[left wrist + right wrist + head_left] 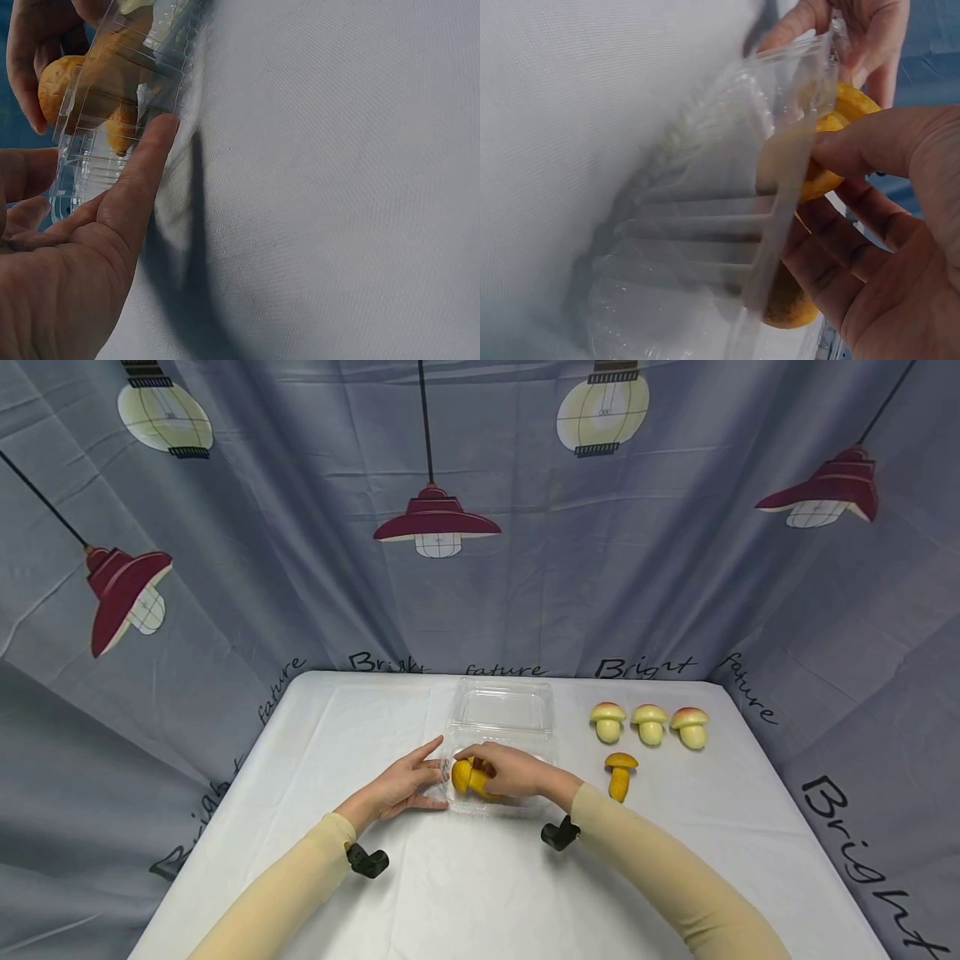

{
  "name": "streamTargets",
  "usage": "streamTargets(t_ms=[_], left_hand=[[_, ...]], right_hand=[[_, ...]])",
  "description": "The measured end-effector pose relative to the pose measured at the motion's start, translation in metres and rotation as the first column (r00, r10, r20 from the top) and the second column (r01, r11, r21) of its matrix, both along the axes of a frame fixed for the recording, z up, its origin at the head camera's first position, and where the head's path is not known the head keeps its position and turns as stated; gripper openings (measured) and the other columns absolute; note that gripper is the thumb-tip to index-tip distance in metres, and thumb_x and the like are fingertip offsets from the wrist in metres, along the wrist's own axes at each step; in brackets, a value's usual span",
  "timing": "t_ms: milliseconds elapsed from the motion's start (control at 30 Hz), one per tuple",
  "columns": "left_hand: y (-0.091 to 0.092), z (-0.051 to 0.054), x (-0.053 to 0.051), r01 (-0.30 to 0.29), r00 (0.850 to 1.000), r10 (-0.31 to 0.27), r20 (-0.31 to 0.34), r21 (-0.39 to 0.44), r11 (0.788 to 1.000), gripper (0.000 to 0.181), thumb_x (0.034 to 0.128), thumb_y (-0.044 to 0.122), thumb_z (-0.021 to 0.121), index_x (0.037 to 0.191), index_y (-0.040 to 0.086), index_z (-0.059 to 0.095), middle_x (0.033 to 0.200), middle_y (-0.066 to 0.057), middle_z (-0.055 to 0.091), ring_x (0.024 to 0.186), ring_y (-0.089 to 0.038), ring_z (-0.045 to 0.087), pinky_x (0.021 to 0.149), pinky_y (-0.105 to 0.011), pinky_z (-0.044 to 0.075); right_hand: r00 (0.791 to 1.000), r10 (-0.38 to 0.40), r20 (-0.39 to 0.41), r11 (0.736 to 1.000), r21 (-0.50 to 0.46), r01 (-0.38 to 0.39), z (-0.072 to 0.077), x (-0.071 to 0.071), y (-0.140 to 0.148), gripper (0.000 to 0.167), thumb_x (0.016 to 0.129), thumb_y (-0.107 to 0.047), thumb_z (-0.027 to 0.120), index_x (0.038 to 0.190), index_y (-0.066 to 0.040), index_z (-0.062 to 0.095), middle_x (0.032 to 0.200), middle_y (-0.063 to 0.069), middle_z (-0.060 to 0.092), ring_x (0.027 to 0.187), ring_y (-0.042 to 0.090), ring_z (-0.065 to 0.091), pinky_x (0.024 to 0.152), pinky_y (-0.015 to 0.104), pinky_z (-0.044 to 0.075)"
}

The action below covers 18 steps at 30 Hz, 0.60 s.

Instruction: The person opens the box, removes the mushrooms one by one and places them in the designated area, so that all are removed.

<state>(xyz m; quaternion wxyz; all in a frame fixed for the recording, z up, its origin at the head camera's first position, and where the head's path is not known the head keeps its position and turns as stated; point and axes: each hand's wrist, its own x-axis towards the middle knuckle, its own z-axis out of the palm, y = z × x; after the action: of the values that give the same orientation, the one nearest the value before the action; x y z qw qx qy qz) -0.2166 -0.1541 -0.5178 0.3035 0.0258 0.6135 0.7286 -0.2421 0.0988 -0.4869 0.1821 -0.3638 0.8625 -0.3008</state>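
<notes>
A clear plastic container (pixel 491 810) lies with its lid (pixel 502 706) folded back. My left hand (pixel 405 785) is at its left side, fingers spread; in the left wrist view a straight finger of the left hand (pixel 94 251) rests along the container wall (pixel 90 97). Above the base, my right hand (pixel 513 770) pinches a yellow-orange mushroom (pixel 462 776) between thumb and fingers. The right wrist view shows the right hand (pixel 911 232) gripping this mushroom (pixel 823 184) at the container's edge, with another yellow piece (pixel 791 304) lower inside. The container's contents are partly hidden.
Three pale mushrooms with reddish-yellow caps (pixel 607 722) stand in a row right of the container on the white table (pixel 465 893). One more yellow-orange mushroom (pixel 619 777) lies in front of them. A grey-blue curtain (pixel 510 602) hangs behind the table.
</notes>
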Motion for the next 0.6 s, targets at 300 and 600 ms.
streamTargets(t_ms=[300,600], left_hand=[[-0.001,-0.001,0.000,-0.002,1.000,0.002,0.012,0.005,1.000,0.071,0.1075,0.000,0.044,0.167,0.027,0.015,0.167,-0.027,0.008,0.150,-0.047,0.020,0.094,-0.056,0.057],[-0.001,0.000,0.001,-0.001,1.000,0.001,0.019,0.003,1.000,0.074,0.1063,-0.001,0.046,0.166,0.029,0.015,0.167,-0.028,0.008,0.148,-0.047,0.024,0.095,-0.056,0.056]], right_hand=[[0.997,-0.036,0.065,0.986,-0.160,0.046,0.009,-0.004,0.014,0.064,0.089,0.009,0.065,0.148,-0.010,0.052,0.126,0.003,0.059,0.110,0.019,0.057,0.096,0.035,0.055],[0.986,-0.118,0.122,0.967,-0.210,0.142,0.026,-0.010,0.034,0.064,0.091,0.002,0.067,0.149,-0.019,0.052,0.128,0.004,0.059,0.110,0.024,0.059,0.096,0.039,0.054]])
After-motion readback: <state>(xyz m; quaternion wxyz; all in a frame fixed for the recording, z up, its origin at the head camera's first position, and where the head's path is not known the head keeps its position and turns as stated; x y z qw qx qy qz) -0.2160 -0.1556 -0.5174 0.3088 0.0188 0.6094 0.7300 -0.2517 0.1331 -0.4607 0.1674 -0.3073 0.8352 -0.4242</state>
